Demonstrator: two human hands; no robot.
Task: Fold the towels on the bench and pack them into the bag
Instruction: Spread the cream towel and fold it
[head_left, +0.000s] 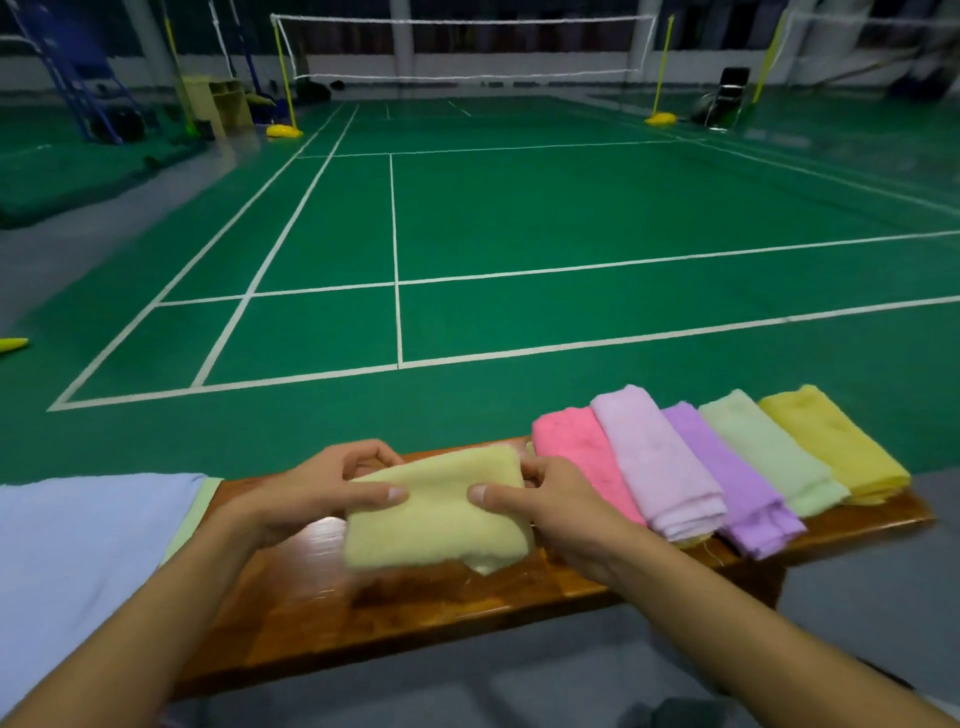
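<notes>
Folded pale-yellow towel (436, 512) pinched at both side edges by left grip (332, 488) and right grip (550, 506) above bench (415, 613).

Folded pale yellow towel (439, 512) above the bench (415, 603); five folded towels (717, 467) (pink through yellow) overlap rightward.

Two arms come in from the bottom, and both are bare all the way up, with no sleeves on them. There are no watches, bands or rings on the wrists or fingers. The left hand (317, 493) and the right hand (561, 514) wear no gloves. The thumbnails are short and plain, with no polish. Nothing more of the person's clothes can be made out.
</notes>
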